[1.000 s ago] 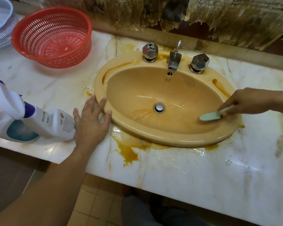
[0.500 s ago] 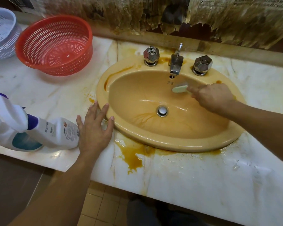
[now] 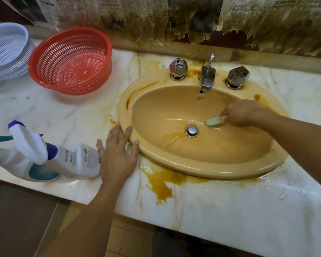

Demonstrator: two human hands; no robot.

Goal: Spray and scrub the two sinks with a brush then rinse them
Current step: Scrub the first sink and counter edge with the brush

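The right grip is curled round the handle of a pale green brush, down inside the basin; the brush's long axis runs out from the grip to the left and slightly toward the person, with its rounded head low on the wet slope, just short of the round metal drain plug. The sink is a smooth, glossy, tan oval set into a white veined marble desk; thin brown streaks run across the basin on the far side of the plug from the grip. Beyond the grip stand a dull metal tap and two faceted metal knobs, one on each side of it.

The left grip lies flat and spread on the desk, holding nothing; its fingertips touch the sink's rim. Against its outer edge a white plastic spray bottle lies on its side, with its base to the grip and its purple-tipped nozzle pointing away. Just to the grip's inner side a brown puddle spreads over the marble below the rim. Well beyond it sit a red slotted plastic basket and a pale one; torn, stained paper hangs on the wall behind.
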